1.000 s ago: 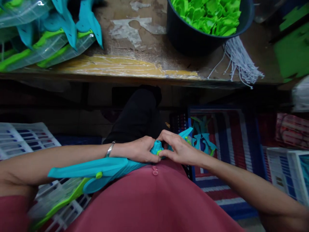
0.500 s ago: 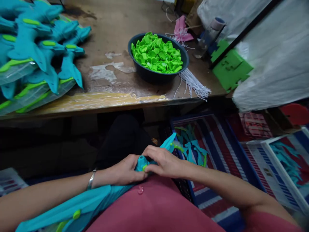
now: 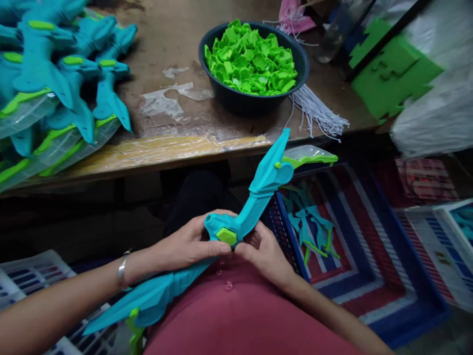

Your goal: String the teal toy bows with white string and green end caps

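In front of my stomach is a teal bow-shaped plastic toy (image 3: 258, 202), its two long arms angling out from a central hub. A lime-green six-sided cap (image 3: 226, 236) sits on the hub's front. My left hand (image 3: 186, 242) is closed around the hub's left side, thumb just below the cap. My right hand (image 3: 271, 254) grips the lower right of the hub, its fingers partly hidden behind the toy. A clear blade with green trim (image 3: 310, 155) juts from the upper arm; the lower arm points down left, past my left wrist.
On the wooden table (image 3: 166, 44) stands a dark bowl (image 3: 236, 101) full of lime-green pieces (image 3: 251, 59). White strings (image 3: 321, 111) lie beside it. Similar teal toys (image 3: 44, 64) are piled at left. A blue crate (image 3: 424, 315) with teal parts (image 3: 310, 222) sits at lower right.
The toy has turned and its upper arm now rises toward the table edge, with the green cap facing up. My right hand has shifted from over the hub to its lower right side.
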Available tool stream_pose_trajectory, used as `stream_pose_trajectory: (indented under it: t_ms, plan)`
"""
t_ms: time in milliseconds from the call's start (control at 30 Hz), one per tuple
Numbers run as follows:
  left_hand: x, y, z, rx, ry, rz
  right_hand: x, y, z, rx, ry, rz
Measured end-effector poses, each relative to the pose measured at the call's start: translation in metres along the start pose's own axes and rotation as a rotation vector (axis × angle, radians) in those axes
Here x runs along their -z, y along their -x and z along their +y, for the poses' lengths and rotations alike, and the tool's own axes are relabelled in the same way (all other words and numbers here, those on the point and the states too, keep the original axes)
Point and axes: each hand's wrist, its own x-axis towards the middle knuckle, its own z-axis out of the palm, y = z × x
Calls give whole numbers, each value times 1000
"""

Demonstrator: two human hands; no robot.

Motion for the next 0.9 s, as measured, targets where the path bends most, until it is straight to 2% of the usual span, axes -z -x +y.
stream_pose_trajectory:
  t_ms: [67,133,300,400,600,767,833,900]
  plan:
    - [0,0,-1,2,-10,7,-8,-6,2,-77,-242,-8]
    - [0,2,0,-27,-56,31,-12,-7,-1,-103,-325,-17]
    - [-7,9,5,-80,-171,91,-13,-3,-11,-137,-326,-97]
    - [-15,12,5,-98,-193,132,-11,-2,-16,-102,-292,-140]
    - [-23,10,-2,-222,-319,209,-11,-1,-19,-32,-281,-98]
    - [-17,6,-4,-151,-355,129,-8,0,0,4,-178,-33]
    - [-12,6,-6,-89,-219,49,-4,2,10,22,-120,28]
    - [-7,8,-9,11,90,-52,2,5,19,10,-109,74]
